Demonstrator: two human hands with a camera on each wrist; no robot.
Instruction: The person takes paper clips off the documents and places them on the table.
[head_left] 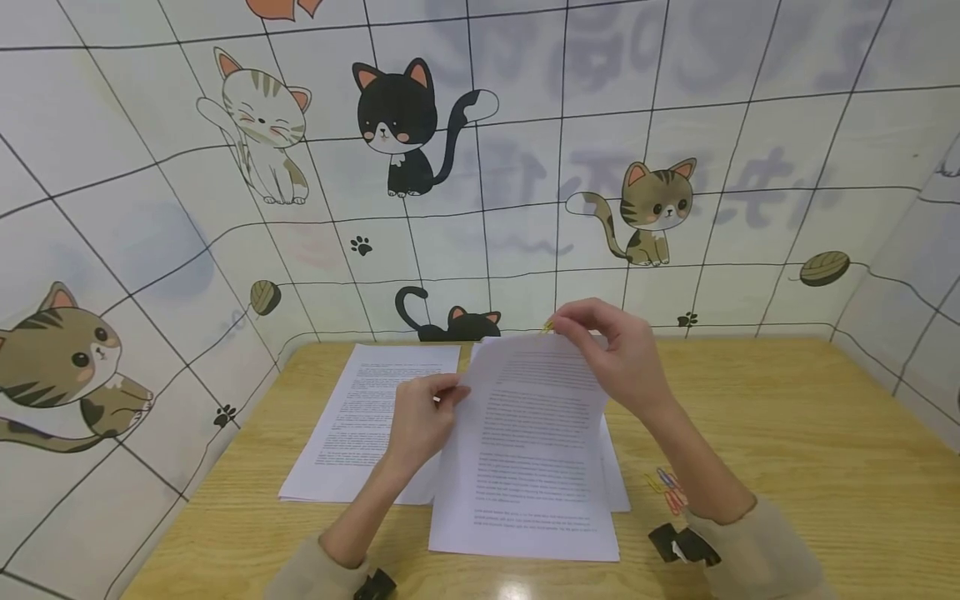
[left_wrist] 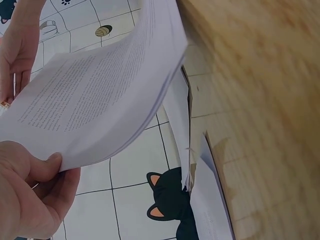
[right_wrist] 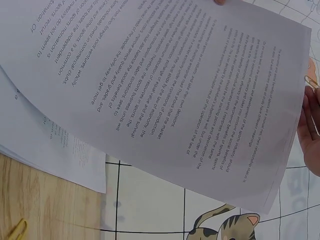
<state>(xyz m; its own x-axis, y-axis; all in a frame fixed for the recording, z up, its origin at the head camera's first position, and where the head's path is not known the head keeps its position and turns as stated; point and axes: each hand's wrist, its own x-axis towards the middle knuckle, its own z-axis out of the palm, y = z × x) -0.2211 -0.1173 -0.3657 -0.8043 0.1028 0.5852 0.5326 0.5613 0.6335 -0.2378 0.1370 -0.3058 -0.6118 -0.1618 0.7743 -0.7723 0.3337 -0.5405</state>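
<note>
A few printed sheets of paper are held up together at a slant over the table. My left hand pinches their left edge, thumb on the printed face, as the left wrist view shows with the sheets bowed. At the top edge my right hand pinches a yellow paper clip between thumb and fingertips. The clip sits right at the paper's edge. In the right wrist view the right hand shows only partly, beside the top edge.
Another stack of printed sheets lies on the wooden table at the left. More paper lies beneath the held sheets. Several loose coloured paper clips are near my right forearm. A wall with cat drawings stands behind the table.
</note>
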